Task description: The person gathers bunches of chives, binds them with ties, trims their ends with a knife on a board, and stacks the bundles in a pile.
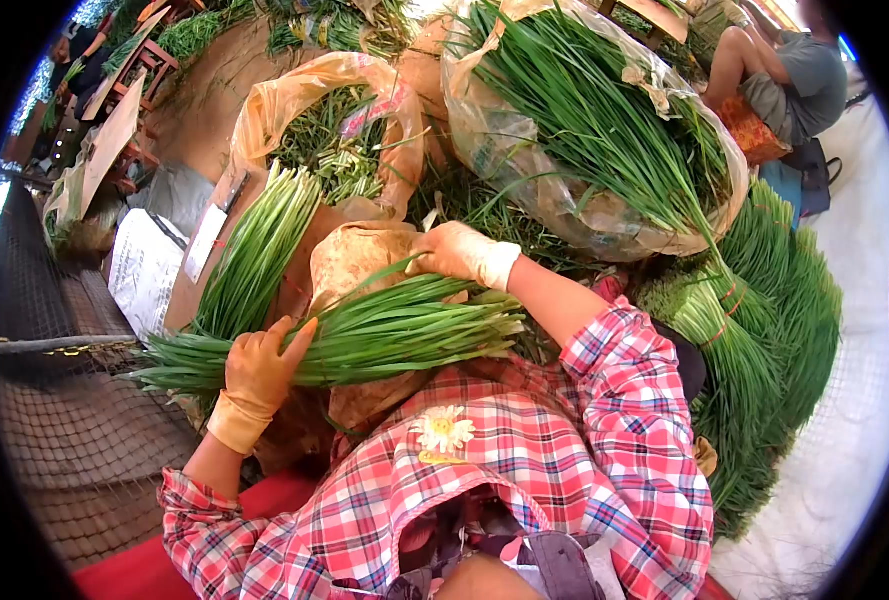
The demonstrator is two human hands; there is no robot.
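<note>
A loose bunch of garlic chives (pixel 405 335) lies across my lap, its pale cut ends to the right and its leaf tips to the left. My left hand (pixel 260 368), in a thin pale glove, is closed over the leafy left part. Above the bunch, my right hand (pixel 465 255), gloved the same way, pinches a single chive leaf (pixel 395 268) at its fingertips. Beyond my left hand, another chive bundle (pixel 260 255) rests on a brown board (pixel 187 290), white ends pointing away. A cleaver (pixel 205 242) with a dark handle lies beside that bundle.
A plastic bag (pixel 265 110) of trimmings stands ahead; a larger clear bag (pixel 505 150) holds long chives. Tied chive bundles (pixel 765 330) are piled at my right. Black netting (pixel 75 400) covers the left side. A seated person (pixel 805 80) is at the far right.
</note>
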